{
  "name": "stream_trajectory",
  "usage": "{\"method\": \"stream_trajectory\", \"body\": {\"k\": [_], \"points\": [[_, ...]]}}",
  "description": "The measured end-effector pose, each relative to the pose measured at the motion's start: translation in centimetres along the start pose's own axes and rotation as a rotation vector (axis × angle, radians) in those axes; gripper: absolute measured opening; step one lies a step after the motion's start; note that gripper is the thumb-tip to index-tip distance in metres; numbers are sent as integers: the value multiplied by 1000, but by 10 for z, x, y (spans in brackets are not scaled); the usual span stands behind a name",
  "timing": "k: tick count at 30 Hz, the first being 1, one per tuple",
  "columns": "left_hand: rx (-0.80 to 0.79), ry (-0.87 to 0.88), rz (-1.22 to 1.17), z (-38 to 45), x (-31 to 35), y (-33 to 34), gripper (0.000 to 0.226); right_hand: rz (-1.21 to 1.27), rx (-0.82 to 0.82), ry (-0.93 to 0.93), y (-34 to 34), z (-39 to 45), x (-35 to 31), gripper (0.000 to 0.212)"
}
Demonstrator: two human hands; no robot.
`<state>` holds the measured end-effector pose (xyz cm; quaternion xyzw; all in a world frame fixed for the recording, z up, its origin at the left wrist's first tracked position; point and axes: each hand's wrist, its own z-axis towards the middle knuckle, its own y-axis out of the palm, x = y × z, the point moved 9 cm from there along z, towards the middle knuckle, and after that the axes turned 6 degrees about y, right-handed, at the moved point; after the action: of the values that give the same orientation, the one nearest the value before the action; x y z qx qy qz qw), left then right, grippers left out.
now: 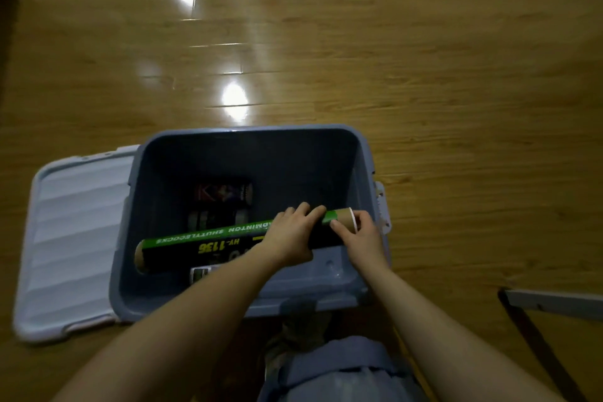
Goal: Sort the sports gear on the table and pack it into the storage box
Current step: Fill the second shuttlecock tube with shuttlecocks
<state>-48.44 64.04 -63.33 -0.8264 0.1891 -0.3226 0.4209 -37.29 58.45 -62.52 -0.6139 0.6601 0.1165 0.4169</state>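
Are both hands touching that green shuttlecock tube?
Touching. The head view shows the left hand wrapped over the shuttlecock tube and the right hand pinching its capped end.

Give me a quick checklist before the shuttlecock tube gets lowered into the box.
1. Grip: left hand and right hand both hold the long green-and-black cardboard shuttlecock tube near its right end: ok.
2. Box open: the pale ribbed plastic lid lies beside the blue-grey plastic storage box: ok.
3. Tube fits lengthwise: it spans nearly the box's full width, its right end near the rim: cannot tell.
4. Landing spot: dark packaged items already lie on the bottom: cannot tell.
5. Right end cap seated: cannot tell.
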Motion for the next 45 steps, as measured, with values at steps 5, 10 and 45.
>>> {"method": "stream_trajectory", "body": {"k": [5, 10, 45], "points": [[-102, -265, -91, -11, -56, 58, 88, -13, -34, 48, 31, 15, 30, 31], [-174, -253, -129, -13, -73, 99, 67, -142, -70, 178, 46, 33, 65, 25], [158, -475, -747, 1, -7, 6, 22, -28, -75, 143, -19, 16, 11, 18]]}}
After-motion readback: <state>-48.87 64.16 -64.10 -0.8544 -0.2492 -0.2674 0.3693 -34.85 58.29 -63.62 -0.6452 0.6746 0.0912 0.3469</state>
